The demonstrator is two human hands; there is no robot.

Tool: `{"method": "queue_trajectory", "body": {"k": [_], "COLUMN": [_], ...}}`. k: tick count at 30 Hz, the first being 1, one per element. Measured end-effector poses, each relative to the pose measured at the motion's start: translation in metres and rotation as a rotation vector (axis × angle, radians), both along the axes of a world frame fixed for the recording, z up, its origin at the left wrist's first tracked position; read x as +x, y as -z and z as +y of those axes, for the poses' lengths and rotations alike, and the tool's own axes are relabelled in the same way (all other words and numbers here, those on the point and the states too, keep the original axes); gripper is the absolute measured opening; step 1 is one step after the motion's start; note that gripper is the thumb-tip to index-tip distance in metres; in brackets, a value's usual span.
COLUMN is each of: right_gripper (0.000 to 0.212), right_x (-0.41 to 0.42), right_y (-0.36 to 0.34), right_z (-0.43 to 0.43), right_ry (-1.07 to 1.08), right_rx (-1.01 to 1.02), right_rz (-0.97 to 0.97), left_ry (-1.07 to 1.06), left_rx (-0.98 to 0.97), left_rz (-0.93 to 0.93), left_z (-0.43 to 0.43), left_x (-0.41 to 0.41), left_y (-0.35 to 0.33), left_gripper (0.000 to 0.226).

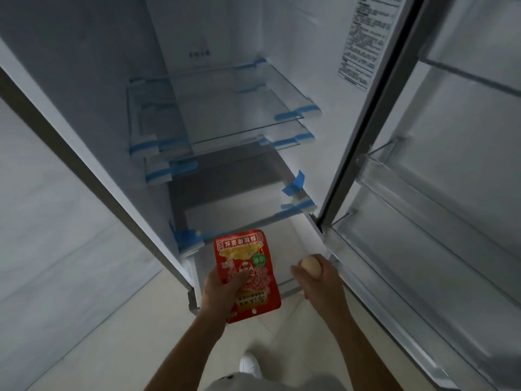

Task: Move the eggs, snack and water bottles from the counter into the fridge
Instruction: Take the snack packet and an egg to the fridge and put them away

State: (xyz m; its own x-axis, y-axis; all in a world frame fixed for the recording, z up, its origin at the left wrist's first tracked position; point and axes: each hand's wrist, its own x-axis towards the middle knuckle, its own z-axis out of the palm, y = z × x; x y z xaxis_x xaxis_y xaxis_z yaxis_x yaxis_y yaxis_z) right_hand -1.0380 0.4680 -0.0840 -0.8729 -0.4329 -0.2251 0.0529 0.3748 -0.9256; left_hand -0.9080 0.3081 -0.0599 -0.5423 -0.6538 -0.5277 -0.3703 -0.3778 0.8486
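- The left hand (222, 289) grips the red snack packet (245, 266). Its fingers (241, 277) are curled round the lower half, with the thumb pressed across the printed front.
- The right hand (321, 286) is closed round one egg (311, 266), whose pale top shows above the curled fingers (297, 272).
- Both things are held in the air just in front of the open fridge (296, 80), low down, near the front edge of the lowest shelf (253, 213). Neither is set down yet.
- The glass shelves (225, 108), their corners fixed with blue tape (293, 187), show nothing on them. The bins (408, 210) of the open door (451, 193) to the right also look bare, though their lower parts are hard to read.
- Judgement: the task looks to be at an early stage, since no egg, snack or bottle can be seen stored inside.
- What is left: place this packet and this egg, then fetch any other eggs and the water bottles. The counter and the bottles are out of view, so their number cannot be told.
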Motion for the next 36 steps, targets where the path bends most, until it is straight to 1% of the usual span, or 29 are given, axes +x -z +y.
{"method": "queue_trajectory", "body": {"k": [8, 11, 14, 17, 19, 24, 29, 32, 36], "right_gripper": [0.016, 0.017, 0.017, 0.019, 0.021, 0.021, 0.026, 0.036, 0.045], "right_x": [-0.043, -0.055, -0.065, -0.071, -0.074, -0.085, -0.097, -0.110, -0.127], "right_y": [0.000, 0.004, 0.005, 0.009, 0.016, 0.041, 0.082, 0.110, 0.131], "right_z": [-0.031, -0.036, -0.043, -0.054, -0.061, -0.079, -0.093, -0.103, -0.113], "right_ry": [-0.079, -0.129, -0.139, -0.165, -0.183, -0.289, -0.432, -0.520, -0.597], "right_rx": [-0.022, 0.002, -0.018, -0.028, -0.015, 0.131, 0.329, 0.470, 0.622], "right_rz": [0.012, -0.011, -0.039, -0.107, -0.132, -0.020, 0.099, 0.211, 0.212], "left_ry": [-0.100, -0.176, -0.216, -0.259, -0.289, -0.325, -0.381, -0.415, -0.414], "left_rx": [0.011, 0.021, 0.003, -0.004, -0.007, -0.080, -0.077, -0.064, -0.061], "left_rz": [0.038, 0.032, 0.017, 0.014, 0.015, -0.025, -0.049, -0.053, -0.062], "left_z": [-0.025, -0.025, -0.022, -0.026, -0.029, -0.037, -0.043, -0.049, -0.058], "left_x": [-0.038, -0.042, -0.041, -0.039, -0.035, -0.026, -0.015, -0.013, -0.018], "left_y": [-0.001, -0.004, -0.006, -0.008, -0.007, 0.005, 0.024, 0.032, 0.043], "left_gripper": [0.026, 0.026, 0.025, 0.029, 0.026, 0.019, 0.020, 0.020, 0.023]}}
